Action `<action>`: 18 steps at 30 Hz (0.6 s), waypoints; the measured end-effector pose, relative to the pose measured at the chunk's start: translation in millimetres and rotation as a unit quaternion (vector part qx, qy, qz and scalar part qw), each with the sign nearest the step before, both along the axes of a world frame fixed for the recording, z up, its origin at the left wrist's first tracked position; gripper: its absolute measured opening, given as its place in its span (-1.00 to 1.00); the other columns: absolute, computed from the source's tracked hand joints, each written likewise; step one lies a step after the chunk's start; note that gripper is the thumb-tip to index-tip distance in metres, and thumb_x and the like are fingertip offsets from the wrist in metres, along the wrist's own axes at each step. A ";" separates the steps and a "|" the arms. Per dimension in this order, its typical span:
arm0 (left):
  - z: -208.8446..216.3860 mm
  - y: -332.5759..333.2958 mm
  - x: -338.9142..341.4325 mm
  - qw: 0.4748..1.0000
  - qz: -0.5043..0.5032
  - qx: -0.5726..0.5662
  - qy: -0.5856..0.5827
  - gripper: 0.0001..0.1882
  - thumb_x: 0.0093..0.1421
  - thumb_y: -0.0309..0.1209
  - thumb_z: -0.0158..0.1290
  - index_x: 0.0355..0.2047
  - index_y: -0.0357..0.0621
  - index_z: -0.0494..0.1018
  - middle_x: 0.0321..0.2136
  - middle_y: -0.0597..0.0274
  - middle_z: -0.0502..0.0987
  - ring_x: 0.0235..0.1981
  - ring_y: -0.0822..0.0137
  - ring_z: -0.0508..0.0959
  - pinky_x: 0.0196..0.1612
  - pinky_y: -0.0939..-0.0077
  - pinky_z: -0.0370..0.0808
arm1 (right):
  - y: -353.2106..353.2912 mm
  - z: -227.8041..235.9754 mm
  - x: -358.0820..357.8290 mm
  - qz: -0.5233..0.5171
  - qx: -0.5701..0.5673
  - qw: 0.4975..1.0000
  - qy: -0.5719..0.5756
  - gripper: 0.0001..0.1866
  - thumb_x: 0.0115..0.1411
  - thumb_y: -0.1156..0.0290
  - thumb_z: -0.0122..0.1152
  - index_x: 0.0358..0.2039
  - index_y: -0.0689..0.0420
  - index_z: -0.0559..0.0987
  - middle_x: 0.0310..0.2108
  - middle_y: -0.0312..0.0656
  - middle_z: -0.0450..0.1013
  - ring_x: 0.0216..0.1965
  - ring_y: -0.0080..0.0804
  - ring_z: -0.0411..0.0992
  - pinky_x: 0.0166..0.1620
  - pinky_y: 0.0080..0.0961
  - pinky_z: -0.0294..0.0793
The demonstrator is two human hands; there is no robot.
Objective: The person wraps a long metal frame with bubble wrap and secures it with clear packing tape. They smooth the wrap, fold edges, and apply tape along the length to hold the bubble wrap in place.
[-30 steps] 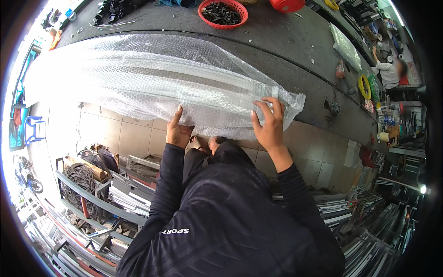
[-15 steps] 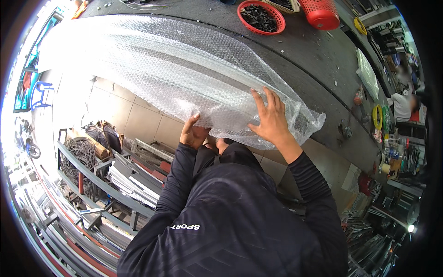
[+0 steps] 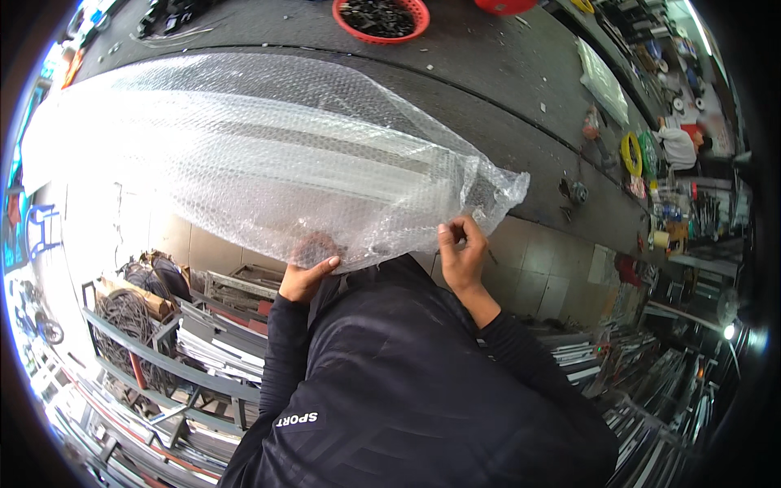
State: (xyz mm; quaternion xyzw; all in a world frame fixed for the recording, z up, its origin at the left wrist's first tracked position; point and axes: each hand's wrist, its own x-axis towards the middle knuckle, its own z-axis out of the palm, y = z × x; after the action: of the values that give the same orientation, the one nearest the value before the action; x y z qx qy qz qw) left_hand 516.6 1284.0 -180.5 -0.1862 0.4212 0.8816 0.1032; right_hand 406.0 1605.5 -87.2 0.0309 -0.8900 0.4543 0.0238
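Observation:
A wide sheet of clear bubble wrap (image 3: 268, 183) covers a long, pale, straight-edged object on a dark work table (image 3: 488, 102); through the layers its exact kind cannot be made out. My left hand (image 3: 307, 275) grips the wrap's near edge, thumb on top and fingers beneath, showing blurred through the plastic. Further right, my right hand (image 3: 464, 254) is closed with thumb and forefinger pinching the same edge. Beyond it, the wrap's right end is bunched into a crumpled tip lying on the table.
A red basket (image 3: 411, 32) of small black pieces sits at the far side. Metal racks (image 3: 175, 382) with long profiles and coiled cable (image 3: 134, 325) stand at lower left. Yellow tape rolls (image 3: 630, 153) and a power tool (image 3: 576, 191) lie right. A person (image 3: 677, 146) is at far right.
My right hand has gone from spread flat on the wrap to pinching its near edge. My left hand has drawn that edge closer to my body. The view has shifted.

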 end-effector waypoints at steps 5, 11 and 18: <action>5.4 14.8 -13.5 0.981 -0.069 -0.073 -0.164 -0.55 0.39 -0.30 0.46 0.20 -0.10 0.59 -0.10 0.29 0.67 -0.19 0.33 0.69 -0.27 0.39 0.67 | 0.4 0.0 25.0 -0.127 -0.110 0.973 -0.159 -0.66 0.45 0.34 0.47 -0.43 0.20 0.56 -0.55 -0.27 0.48 -0.49 -0.58 0.43 -0.38 -0.47 0.40; -33.9 27.8 -49.7 0.958 0.008 -0.068 -0.279 -0.68 0.38 -0.22 0.49 0.01 -0.05 0.68 -0.23 0.35 0.62 -0.32 0.44 0.58 -0.33 0.51 0.50 | -56.4 63.9 -13.9 0.121 0.066 0.974 0.180 -0.78 0.25 0.43 0.59 -0.26 0.19 0.66 -0.25 -0.10 0.57 -0.19 -0.19 0.57 -0.15 -0.19 0.58; -84.9 17.5 -51.7 0.941 0.267 0.143 -0.153 -0.51 0.46 -0.28 0.34 0.32 0.04 0.47 0.11 0.22 0.65 0.12 0.13 0.67 0.21 0.14 0.51 | -119.2 32.7 -72.8 0.278 0.381 0.873 0.122 0.01 0.04 0.39 0.72 0.51 0.09 0.44 0.55 0.10 0.25 0.58 0.26 0.20 0.47 0.37 0.34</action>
State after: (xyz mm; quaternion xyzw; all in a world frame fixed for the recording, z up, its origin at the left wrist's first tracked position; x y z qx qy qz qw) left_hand 464.9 1301.5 -265.4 -0.4077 0.2048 0.8886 -0.0477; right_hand 333.2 1486.3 -54.4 0.3394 -0.9387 0.0600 -0.0087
